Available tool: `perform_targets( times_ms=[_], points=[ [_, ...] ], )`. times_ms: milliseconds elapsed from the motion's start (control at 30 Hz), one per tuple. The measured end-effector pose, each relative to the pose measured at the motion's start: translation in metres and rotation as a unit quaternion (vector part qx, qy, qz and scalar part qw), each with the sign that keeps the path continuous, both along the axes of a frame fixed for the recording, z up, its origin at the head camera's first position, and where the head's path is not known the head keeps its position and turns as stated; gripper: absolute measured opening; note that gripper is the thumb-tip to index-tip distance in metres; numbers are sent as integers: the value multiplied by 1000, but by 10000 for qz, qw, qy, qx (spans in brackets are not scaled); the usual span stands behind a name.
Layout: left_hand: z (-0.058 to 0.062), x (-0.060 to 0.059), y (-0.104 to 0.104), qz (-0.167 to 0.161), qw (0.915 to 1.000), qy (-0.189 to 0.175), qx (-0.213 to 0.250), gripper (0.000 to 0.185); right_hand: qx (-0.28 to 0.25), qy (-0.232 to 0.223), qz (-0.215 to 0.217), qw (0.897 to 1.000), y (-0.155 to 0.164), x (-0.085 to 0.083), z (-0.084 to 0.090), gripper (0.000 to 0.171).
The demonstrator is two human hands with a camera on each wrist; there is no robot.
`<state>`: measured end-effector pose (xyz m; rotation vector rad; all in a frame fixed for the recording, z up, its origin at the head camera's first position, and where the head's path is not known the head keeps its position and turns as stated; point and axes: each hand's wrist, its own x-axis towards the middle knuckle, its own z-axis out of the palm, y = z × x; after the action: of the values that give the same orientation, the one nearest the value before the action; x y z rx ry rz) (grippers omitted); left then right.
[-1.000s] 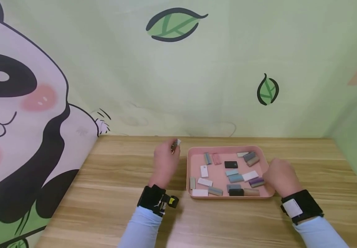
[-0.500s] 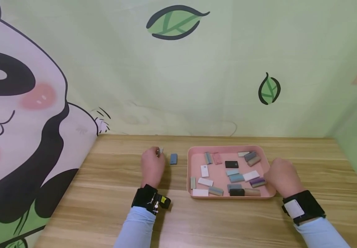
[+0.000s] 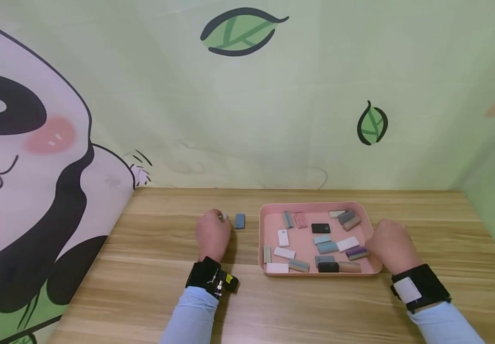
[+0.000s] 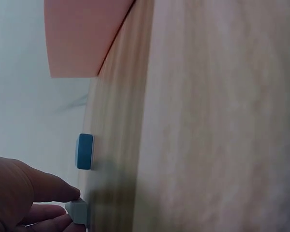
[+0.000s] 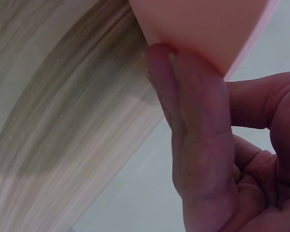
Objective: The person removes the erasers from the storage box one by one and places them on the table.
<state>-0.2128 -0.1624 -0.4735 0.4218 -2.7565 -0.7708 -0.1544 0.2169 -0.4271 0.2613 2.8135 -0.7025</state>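
Left hand (image 3: 214,235) has fingers clamped on pale block (image 4: 77,211) at the desk (image 3: 144,248), contact unclear, just left of blue block (image 3: 240,221). Right hand (image 3: 391,244) pinches right edge of pink tray (image 3: 299,242), mixed blocks (image 3: 320,228) inside.

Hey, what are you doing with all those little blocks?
A person's left hand is pinching a small pale block low over or on the wooden table. A blue block lies on the table between that hand and the pink tray. The right hand grips the tray's right side. Lots of other small blocks, in different colours, lie in the tray.
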Motion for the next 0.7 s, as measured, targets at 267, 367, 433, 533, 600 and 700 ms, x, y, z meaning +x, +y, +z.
perform_targets(
  times_ms=[267, 367, 433, 533, 600, 700],
  points=[
    [-4, -3, 4, 51, 10000, -59, -20, 20, -56, -10, -53, 10000, 0, 0, 2, 14],
    [-4, -3, 4, 67, 9999, -66, -63, 20, -88, -7, -60, 9999, 0, 1, 1, 14],
    [-3, -3, 4, 70, 9999, -88, -75, 20, -81, -32, -67, 9999, 0, 0, 1, 14],
    [-2, -3, 4, 62, 9999, -103, -68, 22, -63, -88, -71, 9999, 0, 0, 2, 14],
    [0, -2, 5, 28, 10000, -70, -61, 26, -23, -112, -86, 9999, -1, 0, 2, 14],
    [7, -1, 7, -69, 9996, 44, -253, 34, 20, -117, -69, 9999, -1, 0, 2, 15]
  ],
)
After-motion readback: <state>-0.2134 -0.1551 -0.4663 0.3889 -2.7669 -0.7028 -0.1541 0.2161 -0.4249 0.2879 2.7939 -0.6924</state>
